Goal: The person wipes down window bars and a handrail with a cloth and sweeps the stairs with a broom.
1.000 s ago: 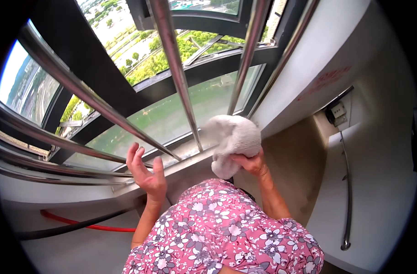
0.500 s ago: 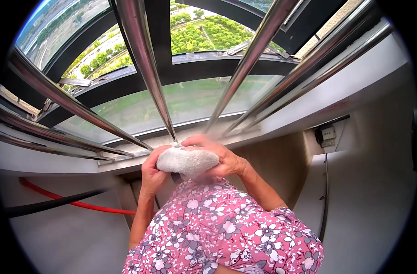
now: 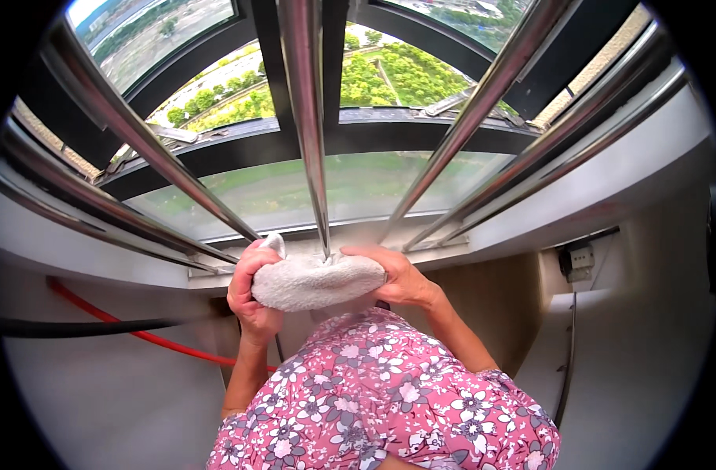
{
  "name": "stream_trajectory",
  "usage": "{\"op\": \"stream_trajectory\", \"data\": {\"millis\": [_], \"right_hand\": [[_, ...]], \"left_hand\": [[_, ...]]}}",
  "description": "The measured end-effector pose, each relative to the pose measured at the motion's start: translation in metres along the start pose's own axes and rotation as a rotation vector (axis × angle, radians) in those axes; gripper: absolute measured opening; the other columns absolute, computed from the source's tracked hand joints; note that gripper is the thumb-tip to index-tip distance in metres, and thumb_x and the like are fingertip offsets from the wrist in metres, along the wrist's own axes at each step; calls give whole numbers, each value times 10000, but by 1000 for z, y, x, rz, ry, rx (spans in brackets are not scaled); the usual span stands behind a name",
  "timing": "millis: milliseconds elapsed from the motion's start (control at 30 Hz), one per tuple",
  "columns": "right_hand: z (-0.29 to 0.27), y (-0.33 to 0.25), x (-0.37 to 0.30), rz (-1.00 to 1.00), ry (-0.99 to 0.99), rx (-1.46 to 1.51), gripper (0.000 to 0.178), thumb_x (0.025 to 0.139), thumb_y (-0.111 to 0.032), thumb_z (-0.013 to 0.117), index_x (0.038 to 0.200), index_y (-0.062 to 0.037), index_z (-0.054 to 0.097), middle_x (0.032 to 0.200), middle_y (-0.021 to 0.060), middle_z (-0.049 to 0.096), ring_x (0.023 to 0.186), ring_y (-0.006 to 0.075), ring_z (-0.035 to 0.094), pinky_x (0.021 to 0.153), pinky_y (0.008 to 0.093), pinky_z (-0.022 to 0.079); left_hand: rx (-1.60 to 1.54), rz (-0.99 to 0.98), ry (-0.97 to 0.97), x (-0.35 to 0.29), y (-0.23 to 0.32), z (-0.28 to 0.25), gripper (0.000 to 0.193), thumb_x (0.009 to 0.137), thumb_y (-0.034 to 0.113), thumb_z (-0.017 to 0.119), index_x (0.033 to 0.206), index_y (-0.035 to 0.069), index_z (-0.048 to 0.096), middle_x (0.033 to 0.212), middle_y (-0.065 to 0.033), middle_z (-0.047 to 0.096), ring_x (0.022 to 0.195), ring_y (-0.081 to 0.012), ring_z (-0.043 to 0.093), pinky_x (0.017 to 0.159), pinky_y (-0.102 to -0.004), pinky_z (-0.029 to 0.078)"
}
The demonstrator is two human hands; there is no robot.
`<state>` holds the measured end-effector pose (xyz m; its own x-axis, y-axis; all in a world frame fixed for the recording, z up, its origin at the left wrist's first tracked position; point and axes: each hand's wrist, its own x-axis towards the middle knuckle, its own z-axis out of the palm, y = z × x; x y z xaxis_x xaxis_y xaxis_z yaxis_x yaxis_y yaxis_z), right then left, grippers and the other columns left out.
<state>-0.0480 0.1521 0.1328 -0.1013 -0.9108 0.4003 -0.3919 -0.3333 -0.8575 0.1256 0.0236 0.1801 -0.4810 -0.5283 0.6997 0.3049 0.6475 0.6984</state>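
A pale, fuzzy cloth [image 3: 319,283] is bunched into a long roll between my hands, in front of the window bars. My left hand [image 3: 252,291] is closed round its left end, and a white corner sticks up above the fingers. At the right end, my right hand [image 3: 393,274] grips the cloth, its fingers along the top. The underside of the roll and some fingertips are hidden. Just behind the cloth, a shiny metal bar [image 3: 315,149] comes down to the white sill [image 3: 358,239].
More metal bars [image 3: 460,125] rise on both sides before the dark-framed window [image 3: 420,138], with greenery far below outside. A red hose [image 3: 150,337] and a black pipe [image 3: 83,327] run at the left. A socket box [image 3: 581,260] sits at the right wall.
The cloth has spread a little wider, and my left hand has turned more round its end, with a corner now poking up. The window view has shifted rightward and down.
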Motion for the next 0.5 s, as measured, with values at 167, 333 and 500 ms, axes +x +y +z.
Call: {"op": "stream_trajectory", "data": {"millis": [167, 333, 500], "right_hand": [[5, -1, -7, 20, -49, -59, 510, 629, -134, 637, 1091, -6, 465, 1036, 128, 527, 953, 232, 514, 813, 299, 394], [5, -4, -9, 48, 34, -84, 455, 624, -94, 621, 1049, 7, 490, 983, 119, 539, 899, 237, 525, 789, 293, 402], [0, -17, -7, 52, 158, 7, 386, 645, -15, 590, 1020, 20, 504, 938, 99, 543, 876, 194, 524, 760, 282, 405]], "left_hand": [[149, 54, -18, 3, 9, -9, 223, 617, -5, 531, 838, -18, 503, 788, -82, 513, 792, -199, 481, 860, -361, 333], [346, 22, 7, 0, 16, -20, 291, 551, -37, 497, 839, -10, 525, 780, -92, 528, 784, -218, 496, 766, -302, 379], [374, -56, 73, -4, 21, -27, 306, 541, -34, 512, 845, -10, 535, 780, -104, 536, 757, -204, 504, 700, -272, 394]]}}
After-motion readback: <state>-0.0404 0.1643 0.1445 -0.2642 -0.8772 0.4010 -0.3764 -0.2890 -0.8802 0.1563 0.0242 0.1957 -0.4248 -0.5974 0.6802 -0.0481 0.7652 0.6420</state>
